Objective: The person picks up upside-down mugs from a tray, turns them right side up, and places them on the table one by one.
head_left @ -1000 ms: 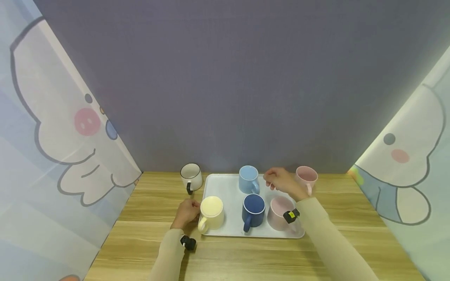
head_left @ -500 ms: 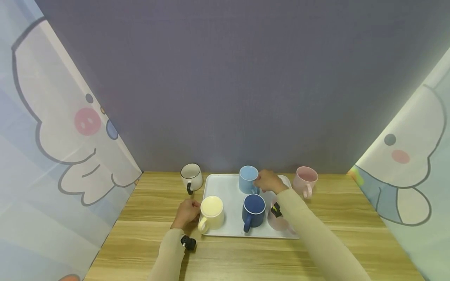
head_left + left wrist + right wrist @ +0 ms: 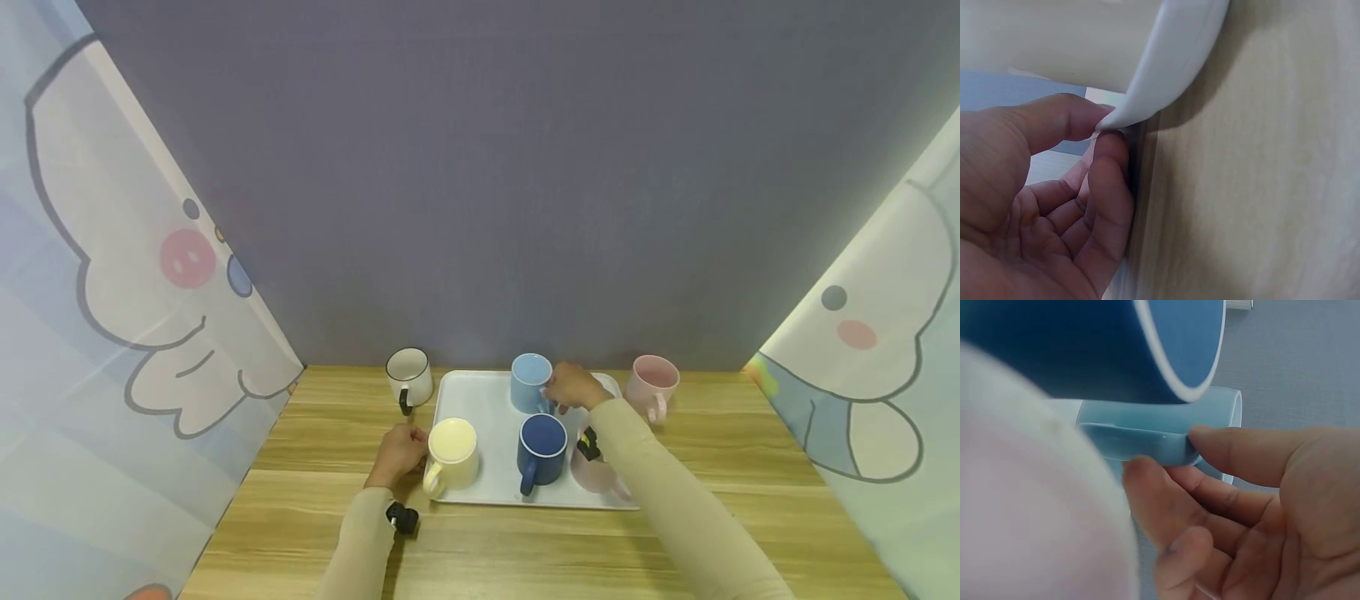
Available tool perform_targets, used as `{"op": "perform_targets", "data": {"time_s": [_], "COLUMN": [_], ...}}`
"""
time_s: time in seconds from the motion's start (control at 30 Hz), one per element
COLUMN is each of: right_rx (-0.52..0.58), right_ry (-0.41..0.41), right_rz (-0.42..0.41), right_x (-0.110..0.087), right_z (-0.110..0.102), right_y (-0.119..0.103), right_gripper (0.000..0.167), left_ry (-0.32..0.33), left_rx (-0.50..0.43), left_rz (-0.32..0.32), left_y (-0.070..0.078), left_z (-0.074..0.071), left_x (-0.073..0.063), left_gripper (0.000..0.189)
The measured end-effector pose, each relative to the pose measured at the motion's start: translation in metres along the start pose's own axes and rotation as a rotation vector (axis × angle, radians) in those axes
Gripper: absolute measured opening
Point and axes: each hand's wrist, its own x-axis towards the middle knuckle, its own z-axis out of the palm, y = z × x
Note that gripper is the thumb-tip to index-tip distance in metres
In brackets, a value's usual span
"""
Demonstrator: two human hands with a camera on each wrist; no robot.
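With thumb and fingers my left hand (image 3: pixel 400 454) pinches the left rim of the white tray (image 3: pixel 474 387); the left wrist view shows the rim (image 3: pixel 1160 69) between them. Beside that hand a yellow mug (image 3: pixel 459 475) sits bottom up on the tray. At the tray's back, a light blue mug (image 3: pixel 527 390) stands upright. Its handle (image 3: pixel 1141 442) is pinched by my right hand (image 3: pixel 576 387), thumb on one side and fingers on the other. Just in front, a dark blue mug (image 3: pixel 543 468) rests bottom up. My right sleeve partly covers a pink mug (image 3: pixel 591 475) on the tray.
Left of the tray, a white mug (image 3: pixel 414 392) with black rim and handle stands upright on the wooden table (image 3: pixel 322 433). Another pink mug (image 3: pixel 649 398) stands upright at the back right. A grey wall (image 3: pixel 480 208) rises behind the table.
My right hand has moved left from beside the pink mug to the light blue mug and taken its handle. The left hand and the mugs have stayed in place.
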Motion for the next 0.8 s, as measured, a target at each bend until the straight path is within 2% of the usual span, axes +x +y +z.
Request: {"op": "perform_targets", "data": {"time_s": [0.37,0.5,0.63,0.8], "right_rx": [0.049,0.073,0.085,0.092], "right_ry": [-0.110,-0.125,-0.128,-0.121], "right_rz": [-0.010,-0.015,-0.031,-0.053], "right_x": [0.0028,0.0048,0.0045,0.0023], "right_z": [0.0005,0.0009,0.0026,0.0030], "right_y": [0.0000,0.0021,0.0038,0.0039], "right_gripper": [0.014,0.013,0.004,0.011], "left_ry": [0.002,0.004,0.006,0.006], "left_rx": [-0.016,-0.013,-0.020,-0.011], "left_rz": [0.012,0.016,0.015,0.017], "left_y": [0.0034,0.0035,0.0035,0.0028], "left_z": [-0.0008,-0.0001,0.0001,0.0002], "left_x": [-0.0015,-0.0020,-0.0021,-0.0019], "left_gripper": [0.011,0.010,0.010,0.010]}}
